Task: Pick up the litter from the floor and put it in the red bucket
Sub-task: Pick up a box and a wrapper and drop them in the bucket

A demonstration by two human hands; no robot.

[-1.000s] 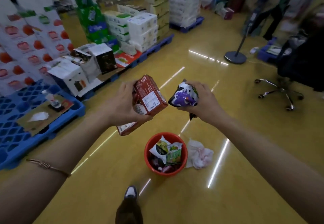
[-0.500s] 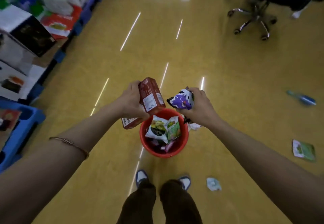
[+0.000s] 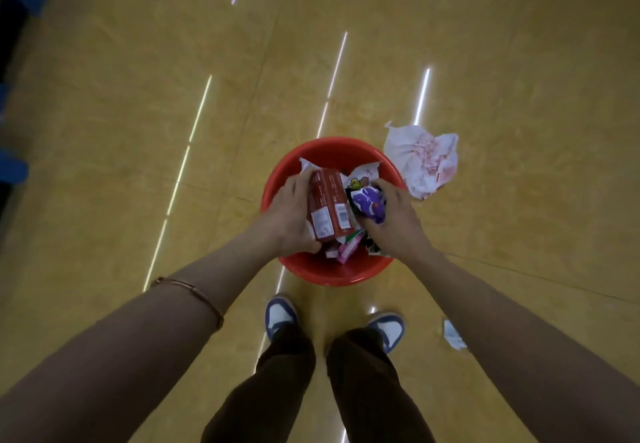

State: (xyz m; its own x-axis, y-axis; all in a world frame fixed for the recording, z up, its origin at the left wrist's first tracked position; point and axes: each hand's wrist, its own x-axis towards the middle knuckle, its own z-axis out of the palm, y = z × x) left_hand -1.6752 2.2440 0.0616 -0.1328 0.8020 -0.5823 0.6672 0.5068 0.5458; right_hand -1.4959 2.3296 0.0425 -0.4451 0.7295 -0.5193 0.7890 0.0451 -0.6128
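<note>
Yellow floor [image 3: 138, 130] is occupied by the red bucket [image 3: 332, 146], within whose rim the red box [image 3: 329, 207], long axis pointing away, is gripped by the left hand [image 3: 287, 220] and the purple wrapper [image 3: 369, 205], just beside it, clutched by the right hand [image 3: 394, 224].

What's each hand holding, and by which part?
Left hand grips the red box along its side; right hand clutches the purple wrapper from its right.

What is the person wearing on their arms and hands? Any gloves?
No gloves: the left hand and right hand are bare, and no sleeves show on either arm. A thin, coppery bracelet circles the left forearm.
</note>
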